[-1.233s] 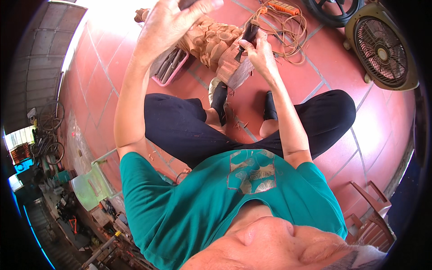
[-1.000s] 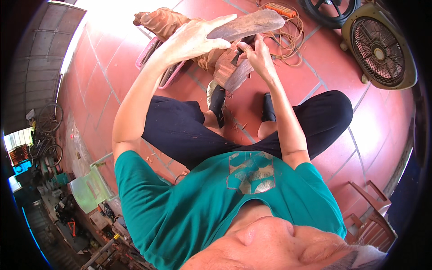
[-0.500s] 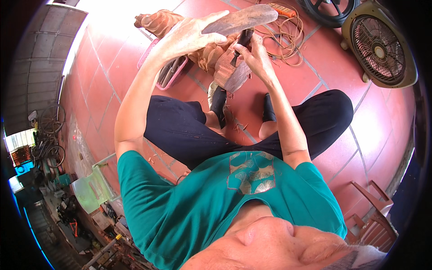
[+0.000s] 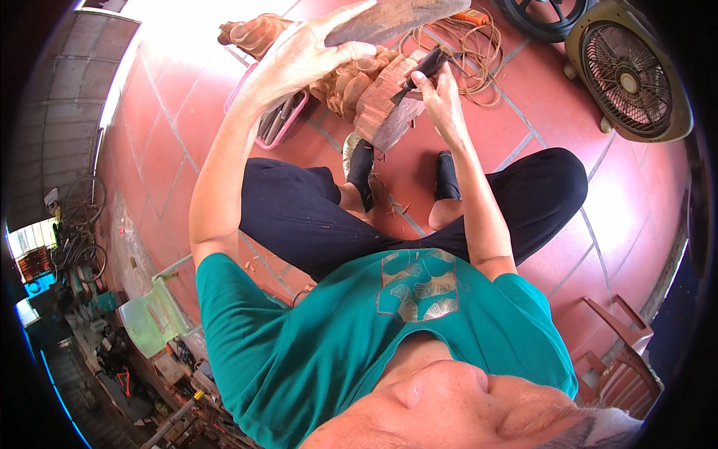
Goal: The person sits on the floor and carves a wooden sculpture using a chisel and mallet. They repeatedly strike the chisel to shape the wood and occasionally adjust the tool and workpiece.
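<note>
My left hand [image 4: 303, 63] holds a long, flat wooden mallet [image 4: 396, 21], which stretches to the right above the work. Its fingers are partly hidden behind the wood, with the thumb along the near side. In my right hand [image 4: 444, 105] is a chisel [image 4: 428, 67] with a dark handle, tilted so its lower end points left and down at the wood. Beneath both tools lies a reddish-brown wood carving [image 4: 348, 88], with rounded carved forms on the left and a rougher, flat-cut block at its right end. Whether the chisel's edge touches the block I cannot tell.
A pink basket [image 4: 288, 123] of tools stands left of the carving. An orange power strip [image 4: 473, 16] with coiled cord [image 4: 486, 67], a wheel [image 4: 542, 15] and a box fan [image 4: 628, 78] are at the far right. Wood chips lie on the tiles between my feet.
My right hand and the chisel have shifted right, and the chisel leans over more. The mallet has moved slightly up and away from the chisel. The carving stays in place.
</note>
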Tool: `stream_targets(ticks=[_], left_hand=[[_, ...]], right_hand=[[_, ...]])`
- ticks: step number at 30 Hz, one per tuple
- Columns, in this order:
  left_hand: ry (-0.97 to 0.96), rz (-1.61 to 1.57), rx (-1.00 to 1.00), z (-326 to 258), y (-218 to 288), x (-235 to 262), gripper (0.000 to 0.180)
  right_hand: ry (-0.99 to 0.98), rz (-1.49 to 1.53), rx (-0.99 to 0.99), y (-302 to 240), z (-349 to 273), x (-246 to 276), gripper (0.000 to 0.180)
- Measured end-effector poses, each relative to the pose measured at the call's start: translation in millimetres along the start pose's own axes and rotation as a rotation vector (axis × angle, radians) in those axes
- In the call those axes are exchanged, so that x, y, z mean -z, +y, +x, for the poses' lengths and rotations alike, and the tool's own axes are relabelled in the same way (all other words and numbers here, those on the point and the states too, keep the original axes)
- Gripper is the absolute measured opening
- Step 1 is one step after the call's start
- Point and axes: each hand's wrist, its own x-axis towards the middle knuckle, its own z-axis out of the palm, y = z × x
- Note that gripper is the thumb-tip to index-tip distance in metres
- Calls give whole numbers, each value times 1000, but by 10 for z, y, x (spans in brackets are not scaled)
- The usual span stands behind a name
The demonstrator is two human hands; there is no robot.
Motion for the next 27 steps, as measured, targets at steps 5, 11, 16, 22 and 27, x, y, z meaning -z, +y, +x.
stream_targets(ticks=[5, 11, 16, 22, 27], left_hand=[[93, -19, -109, 43, 115, 122, 66], [127, -143, -67, -4, 364, 261, 66], [247, -121, -238, 17, 252, 249, 68], [-263, 9, 293, 18, 472, 41, 69], [-111, 223, -9, -44, 174, -42, 68]], right_hand=[[-42, 21, -6, 85, 5, 3, 21], [-39, -27, 34, 82, -6, -19, 20], [-50, -143, 44, 92, 1, -31, 23], [-48, -279, 125, 219, 77, 65, 28], [-81, -189, 41, 96, 31, -24, 27]])
